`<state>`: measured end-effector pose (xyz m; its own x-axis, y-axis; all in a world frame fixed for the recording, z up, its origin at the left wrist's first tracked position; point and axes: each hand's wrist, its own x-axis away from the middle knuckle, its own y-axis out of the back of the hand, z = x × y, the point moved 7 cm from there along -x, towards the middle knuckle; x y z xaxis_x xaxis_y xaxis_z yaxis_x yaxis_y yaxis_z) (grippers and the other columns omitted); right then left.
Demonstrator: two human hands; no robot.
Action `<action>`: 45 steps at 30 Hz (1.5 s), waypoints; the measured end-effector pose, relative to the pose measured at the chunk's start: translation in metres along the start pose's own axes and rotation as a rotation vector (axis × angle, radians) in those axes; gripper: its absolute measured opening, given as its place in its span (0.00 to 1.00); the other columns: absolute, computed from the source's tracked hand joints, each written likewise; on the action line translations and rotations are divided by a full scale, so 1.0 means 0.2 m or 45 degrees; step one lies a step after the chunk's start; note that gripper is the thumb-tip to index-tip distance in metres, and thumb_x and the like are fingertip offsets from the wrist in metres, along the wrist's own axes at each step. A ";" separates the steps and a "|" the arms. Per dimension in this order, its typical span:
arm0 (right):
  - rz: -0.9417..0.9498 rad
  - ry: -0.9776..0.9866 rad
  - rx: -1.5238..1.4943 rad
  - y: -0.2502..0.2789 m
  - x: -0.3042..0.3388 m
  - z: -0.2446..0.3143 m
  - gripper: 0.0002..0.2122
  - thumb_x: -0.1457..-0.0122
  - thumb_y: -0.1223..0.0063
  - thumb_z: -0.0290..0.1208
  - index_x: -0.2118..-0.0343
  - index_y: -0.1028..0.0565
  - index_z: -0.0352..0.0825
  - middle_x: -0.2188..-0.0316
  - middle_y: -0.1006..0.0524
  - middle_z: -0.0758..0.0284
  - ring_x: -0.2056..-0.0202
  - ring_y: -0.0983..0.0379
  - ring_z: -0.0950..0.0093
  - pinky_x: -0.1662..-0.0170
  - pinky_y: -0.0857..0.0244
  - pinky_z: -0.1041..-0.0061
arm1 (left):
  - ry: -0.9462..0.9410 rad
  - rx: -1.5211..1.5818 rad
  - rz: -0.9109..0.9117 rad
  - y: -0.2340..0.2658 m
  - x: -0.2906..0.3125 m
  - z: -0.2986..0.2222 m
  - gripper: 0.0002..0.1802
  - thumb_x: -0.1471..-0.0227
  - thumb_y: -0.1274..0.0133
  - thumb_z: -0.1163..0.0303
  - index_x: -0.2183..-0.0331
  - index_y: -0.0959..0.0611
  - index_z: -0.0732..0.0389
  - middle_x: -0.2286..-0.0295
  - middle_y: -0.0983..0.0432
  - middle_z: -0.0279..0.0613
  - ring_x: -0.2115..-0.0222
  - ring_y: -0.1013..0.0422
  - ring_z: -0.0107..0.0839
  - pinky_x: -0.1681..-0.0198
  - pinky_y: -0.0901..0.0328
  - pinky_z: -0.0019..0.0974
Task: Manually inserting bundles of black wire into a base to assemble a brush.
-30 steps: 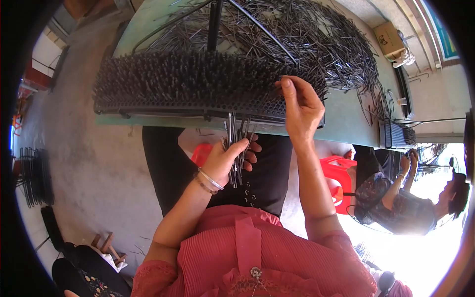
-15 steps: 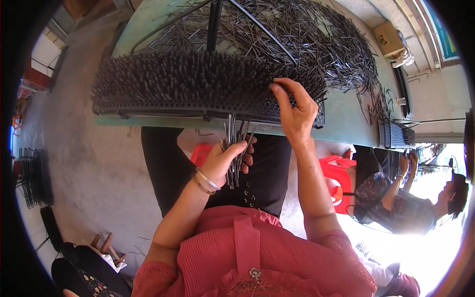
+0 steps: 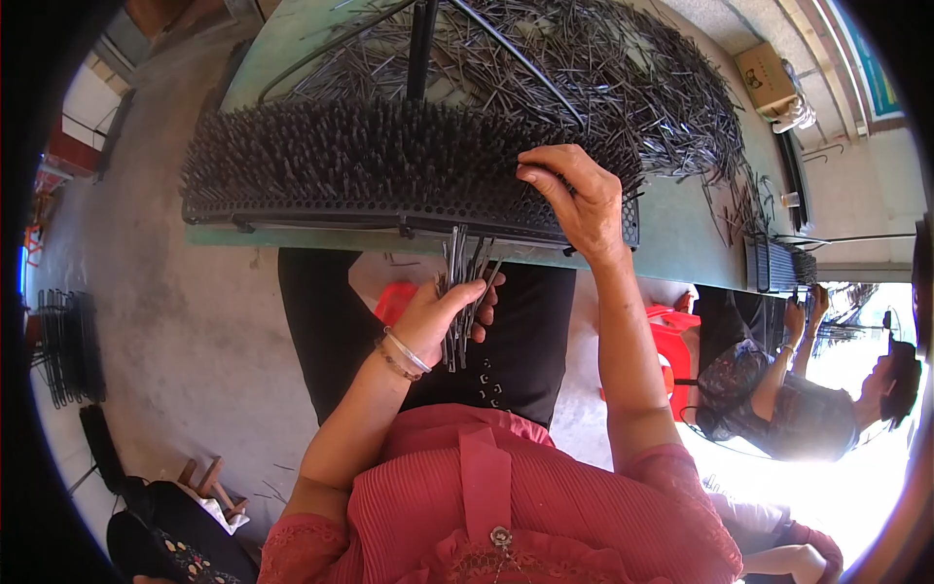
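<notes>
My left hand (image 3: 433,316) is closed around a loose bundle of thin dark metal rods (image 3: 457,258), held upright below the table edge. My right hand (image 3: 588,206) is raised over the right part of a long black perforated rack (image 3: 321,216). Its thumb and forefinger are pinched together; whatever lies between their tips is too small to make out. Short dark rods (image 3: 302,156) stand densely packed in the rack's holes, while the row of holes along the near edge shows bare. The right hand's fingers hide some of the rods behind them.
Behind the rack, a big heap of loose rods (image 3: 623,88) covers the green table (image 3: 696,224). A black stand (image 3: 420,58) rises from it. A cardboard box (image 3: 766,76) sits far right. Beyond a red plastic stool (image 3: 671,341), a co-worker (image 3: 788,399) handles another rack (image 3: 769,263).
My right hand has shifted slightly left and up along the rack, its fingers still pinched. The left hand with the rods has hardly moved.
</notes>
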<state>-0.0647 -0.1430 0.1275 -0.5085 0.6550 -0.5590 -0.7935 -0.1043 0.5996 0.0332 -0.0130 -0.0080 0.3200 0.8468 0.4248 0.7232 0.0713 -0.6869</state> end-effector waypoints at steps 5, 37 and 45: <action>0.021 0.016 0.051 -0.03 0.03 -0.02 0.07 0.51 0.41 0.23 0.68 0.23 0.31 0.70 0.23 0.64 0.68 0.26 0.72 0.63 0.34 0.77 | 0.009 -0.009 -0.014 0.01 0.00 0.00 0.18 0.46 0.51 0.63 0.58 0.24 0.66 0.73 0.28 0.34 0.73 0.31 0.23 0.75 0.33 0.28; 0.187 -0.926 -0.597 -0.25 0.36 0.02 0.10 0.48 0.41 0.30 0.70 0.22 0.27 0.77 0.25 0.66 0.76 0.31 0.81 0.73 0.38 0.80 | -0.178 0.095 0.009 -0.02 0.03 -0.07 0.13 0.45 0.52 0.69 0.61 0.25 0.68 0.68 0.26 0.45 0.68 0.26 0.35 0.66 0.27 0.39; -0.205 -0.744 -0.503 -0.11 0.19 0.05 0.09 0.47 0.44 0.24 0.63 0.24 0.27 0.72 0.22 0.67 0.71 0.28 0.84 0.65 0.34 0.84 | -0.121 0.103 -0.184 0.09 0.04 -0.04 0.14 0.44 0.55 0.68 0.59 0.26 0.66 0.68 0.24 0.47 0.67 0.26 0.36 0.67 0.28 0.39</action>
<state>-0.0630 -0.1075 0.0990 -0.2009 0.9666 -0.1592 -0.9614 -0.1633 0.2216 0.0528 -0.0090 -0.0121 0.1544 0.8706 0.4671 0.7044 0.2345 -0.6699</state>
